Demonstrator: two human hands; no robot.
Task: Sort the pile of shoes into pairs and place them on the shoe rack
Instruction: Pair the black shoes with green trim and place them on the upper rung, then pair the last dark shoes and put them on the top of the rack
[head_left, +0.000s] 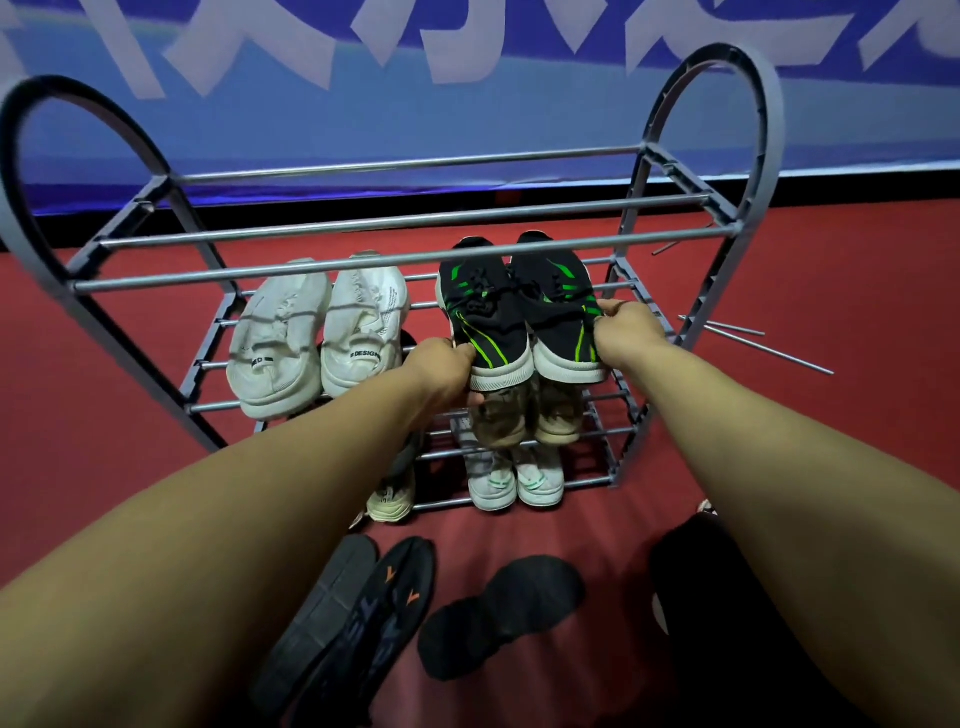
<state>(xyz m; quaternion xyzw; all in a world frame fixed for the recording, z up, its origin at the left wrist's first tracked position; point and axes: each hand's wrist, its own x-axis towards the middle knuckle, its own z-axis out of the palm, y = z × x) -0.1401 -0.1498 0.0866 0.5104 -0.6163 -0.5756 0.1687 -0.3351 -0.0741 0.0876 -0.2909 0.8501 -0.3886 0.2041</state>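
both hands on the black/green pair on the rack (395, 262), second tier, right half. left hand (441, 371) grips the left black shoe (485, 325) at its heel, 7 o'clock side, fingers curled under the sole. right hand (626, 332) pinches the right black shoe (563, 322) at its 3 o'clock edge, fingers pressed together on the upper. the two shoes touch side by side, toes pointing 12 o'clock under the top bars. white pair (319, 338) sits on the same tier at 9 o'clock of them. tan pair (524, 415) one tier below, directly under the black ones; white/green pair (514, 480) on the bottom tier. floor (78, 415) at 6 o'clock: two dark shoes (358, 618) soles up, a black insole (498, 613) beside them. loose rods (753, 340) on the floor at 3 o'clock of the rack.
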